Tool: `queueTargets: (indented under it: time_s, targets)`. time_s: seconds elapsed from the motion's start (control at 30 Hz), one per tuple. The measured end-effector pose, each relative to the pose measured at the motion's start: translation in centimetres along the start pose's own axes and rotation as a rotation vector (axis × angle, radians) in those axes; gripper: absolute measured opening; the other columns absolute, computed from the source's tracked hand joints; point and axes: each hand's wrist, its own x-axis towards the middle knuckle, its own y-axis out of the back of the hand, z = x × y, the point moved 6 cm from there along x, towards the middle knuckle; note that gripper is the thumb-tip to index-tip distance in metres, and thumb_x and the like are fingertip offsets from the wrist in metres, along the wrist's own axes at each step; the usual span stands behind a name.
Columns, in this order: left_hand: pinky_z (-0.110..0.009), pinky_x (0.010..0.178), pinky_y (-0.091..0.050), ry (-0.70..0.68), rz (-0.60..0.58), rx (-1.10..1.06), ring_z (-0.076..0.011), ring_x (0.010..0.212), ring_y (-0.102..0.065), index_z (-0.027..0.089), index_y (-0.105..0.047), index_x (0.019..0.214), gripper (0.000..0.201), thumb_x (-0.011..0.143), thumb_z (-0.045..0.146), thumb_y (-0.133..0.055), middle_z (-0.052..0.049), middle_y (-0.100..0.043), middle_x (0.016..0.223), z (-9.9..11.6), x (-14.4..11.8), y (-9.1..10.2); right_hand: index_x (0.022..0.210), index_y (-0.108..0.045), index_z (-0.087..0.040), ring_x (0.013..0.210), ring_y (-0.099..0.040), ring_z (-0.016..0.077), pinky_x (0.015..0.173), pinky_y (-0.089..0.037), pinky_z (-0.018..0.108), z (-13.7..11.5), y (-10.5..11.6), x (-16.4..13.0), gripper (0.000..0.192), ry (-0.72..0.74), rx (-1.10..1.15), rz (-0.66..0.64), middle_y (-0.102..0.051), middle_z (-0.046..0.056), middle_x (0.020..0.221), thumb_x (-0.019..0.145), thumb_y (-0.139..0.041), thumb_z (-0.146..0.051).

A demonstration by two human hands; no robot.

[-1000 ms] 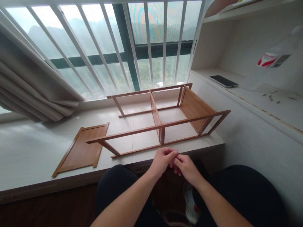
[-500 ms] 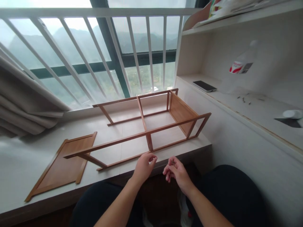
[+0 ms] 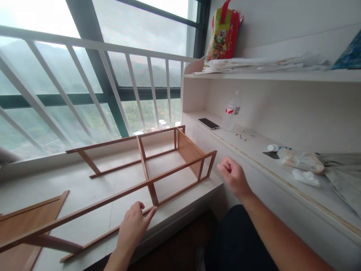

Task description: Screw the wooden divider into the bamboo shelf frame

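Red-and-white label, unreadable, on bottle (image 3: 231,111) beyond right hand (image 3: 233,177).

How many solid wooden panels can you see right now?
2: one fitted in the wooden frame's far end, one loose panel flat on the sill at left, partly out of view. Others may be hidden.

The two hands, pinched together over a tiny screw a second ago, have parted. The left hand (image 3: 132,229) now rests at the lower rail of the wooden frame (image 3: 146,177) on the worktop (image 3: 93,226), while the right hand (image 3: 234,178) has lifted, loosely curled, toward the lower shelf (image 3: 262,150).
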Motion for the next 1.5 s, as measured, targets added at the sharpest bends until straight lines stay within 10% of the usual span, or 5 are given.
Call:
queueTargets:
  time_s: [0.17, 0.4, 0.67, 1.5]
  targets:
    - [-0.038, 0.077, -0.043, 0.000, -0.066, 0.053, -0.0291, 0.092, -0.059, 0.022, -0.049, 0.087, 0.047, 0.087, 0.066, -0.035, -0.009, -0.061, 0.093, 1.6, 1.4, -0.2, 0.053, -0.032, -0.022, 0.054, -0.030, 0.0120, 0.055, -0.023, 0.029, -0.7, 7.3, 8.7, 0.045, 0.057, -0.495, 0.194, -0.028, -0.004, 0.051, 0.089, -0.049, -0.044]
    - [-0.034, 0.075, -0.041, -0.049, -0.087, 0.171, -0.0240, 0.093, -0.058, 0.022, -0.054, 0.092, 0.035, 0.094, 0.053, -0.038, -0.007, -0.062, 0.098, 2.7, 2.3, -0.8, 0.086, -0.071, -0.020, 0.071, -0.059, 0.0223, 0.061, -0.037, 0.029, 8.6, 13.4, 15.7, 0.019, -0.334, -0.961, 0.111, -0.069, 0.011, 0.083, 0.079, -0.059, -0.034]
    - [-0.033, 0.072, -0.040, -0.087, -0.049, 0.265, -0.0247, 0.100, -0.056, 0.022, -0.057, 0.095, 0.028, 0.095, 0.046, -0.041, -0.006, -0.064, 0.103, 3.3, 2.1, -1.0, 0.101, -0.077, -0.025, 0.086, -0.065, 0.0268, 0.068, -0.046, 0.032, 13.2, 13.6, 15.8, 0.030, -0.415, -0.921, 0.006, -0.073, 0.010, 0.103, 0.078, -0.062, -0.036]
    - [-0.032, 0.071, -0.042, 0.003, -0.039, 0.159, -0.0218, 0.086, -0.066, 0.023, -0.056, 0.100, 0.028, 0.096, 0.046, -0.040, -0.005, -0.069, 0.097, 2.7, 1.7, -2.8, 0.114, -0.073, -0.025, 0.085, -0.060, 0.0281, 0.064, -0.040, 0.035, 15.3, 14.5, 14.8, 0.041, -0.513, -0.980, -0.021, -0.067, 0.014, 0.119, 0.081, -0.056, -0.043]
